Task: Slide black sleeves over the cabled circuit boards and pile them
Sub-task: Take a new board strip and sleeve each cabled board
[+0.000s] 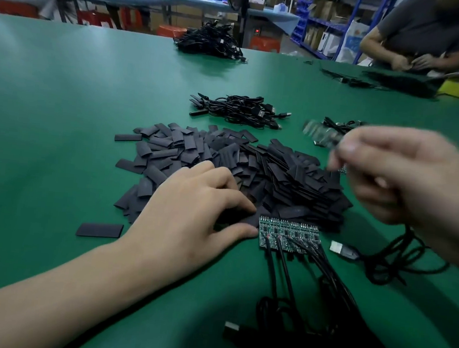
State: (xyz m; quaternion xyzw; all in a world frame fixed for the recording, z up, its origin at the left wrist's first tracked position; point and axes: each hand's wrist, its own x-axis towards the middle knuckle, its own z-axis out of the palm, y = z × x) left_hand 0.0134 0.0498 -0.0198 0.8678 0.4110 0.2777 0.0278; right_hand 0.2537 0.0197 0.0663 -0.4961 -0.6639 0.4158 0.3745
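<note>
A heap of flat black sleeves covers the middle of the green table. My left hand rests at the heap's near edge, thumb and fingers pinched on one black sleeve. Just right of it lies a row of green circuit boards with black cables running toward me. My right hand is raised and blurred, gripping a cabled circuit board whose cable hangs down to the table with a USB plug. A pile of sleeved cables lies behind the heap.
A single loose sleeve lies at the near left. A bigger cable bundle sits at the table's far edge. At the far right another person works over black parts beside a yellow object. Shelves and benches stand behind.
</note>
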